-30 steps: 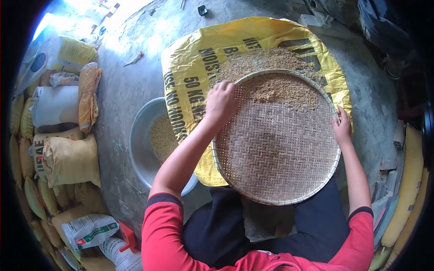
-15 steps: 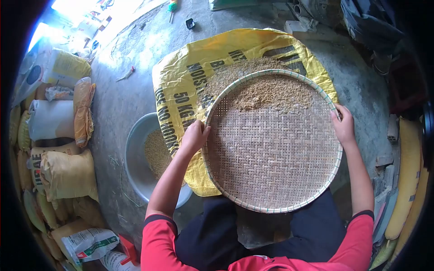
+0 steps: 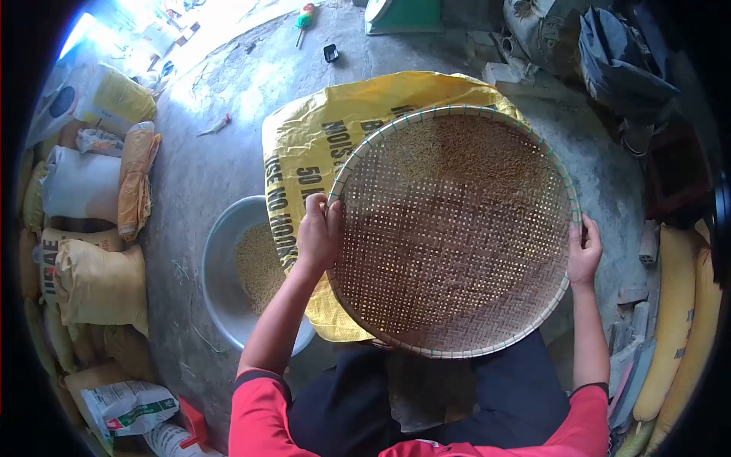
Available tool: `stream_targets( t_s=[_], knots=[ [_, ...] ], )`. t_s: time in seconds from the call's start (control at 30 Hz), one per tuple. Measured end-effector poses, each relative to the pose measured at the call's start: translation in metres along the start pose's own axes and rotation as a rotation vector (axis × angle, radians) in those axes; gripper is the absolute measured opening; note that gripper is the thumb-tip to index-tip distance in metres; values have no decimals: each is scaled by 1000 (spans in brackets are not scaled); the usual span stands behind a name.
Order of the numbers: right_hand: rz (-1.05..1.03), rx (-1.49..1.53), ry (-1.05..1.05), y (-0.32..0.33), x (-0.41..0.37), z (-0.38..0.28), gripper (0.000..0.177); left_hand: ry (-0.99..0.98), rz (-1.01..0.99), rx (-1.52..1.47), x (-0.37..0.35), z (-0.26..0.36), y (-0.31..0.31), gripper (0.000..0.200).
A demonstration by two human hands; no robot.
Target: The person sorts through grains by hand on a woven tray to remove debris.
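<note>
A round woven bamboo winnowing basket (image 3: 449, 266) is held up in front of me, above my lap and a yellow sack. My left hand (image 3: 319, 232) is closed on its left rim, and my right hand (image 3: 585, 251) grips the right rim. Brown grain (image 3: 495, 156) lies along the far side of the basket, some of it thinly spread. Light shows through the gaps in the weave. Beneath, the printed yellow sack (image 3: 301, 133) is spread flat on the floor; the basket hides much of it.
A metal basin (image 3: 217, 263) with pale grain inside stands left of the sack. Filled sacks (image 3: 103, 278) are stacked along the left. Long yellow bundles (image 3: 670, 305) lie at the right. A small black object (image 3: 330, 53) and a green-based item (image 3: 402, 15) are on the floor ahead.
Both hands have brought the basket slightly left and its tilt looks different. The grain in it has shifted and spread along the far right side. Light now passes through the weave.
</note>
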State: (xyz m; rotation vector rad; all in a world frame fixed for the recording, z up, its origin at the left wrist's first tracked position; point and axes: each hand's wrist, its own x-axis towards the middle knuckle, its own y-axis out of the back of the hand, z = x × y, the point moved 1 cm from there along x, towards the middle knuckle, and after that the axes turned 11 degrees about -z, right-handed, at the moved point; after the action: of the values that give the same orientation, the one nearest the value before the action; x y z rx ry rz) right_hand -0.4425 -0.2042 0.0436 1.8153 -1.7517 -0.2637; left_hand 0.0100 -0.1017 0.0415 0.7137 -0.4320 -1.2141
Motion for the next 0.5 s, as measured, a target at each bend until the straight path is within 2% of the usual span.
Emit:
stream_targets(
  t_s=[0.13,0.17,0.27,0.3,0.37,0.47,0.5],
  knots=[
    [2,26,14,0,1,-6,29,-70,30,-37,-3,8,9,24],
    [20,52,42,0,1,-7,29,-155,79,-93,-4,11,11,26],
    [8,-30,61,-3,8,-4,31,-119,40,-32,-3,21,17,33],
    [9,-31,61,-6,12,-3,31,-198,90,-12,1,20,14,36],
    [-49,-120,-58,-14,21,-4,32,-185,100,12,1,21,15,36],
    [-33,-22,-27,-14,22,-17,30,-188,100,9,5,21,24,35],
    [1,53,34,-18,25,-16,27,-93,55,-8,5,22,26,36]
  ],
)
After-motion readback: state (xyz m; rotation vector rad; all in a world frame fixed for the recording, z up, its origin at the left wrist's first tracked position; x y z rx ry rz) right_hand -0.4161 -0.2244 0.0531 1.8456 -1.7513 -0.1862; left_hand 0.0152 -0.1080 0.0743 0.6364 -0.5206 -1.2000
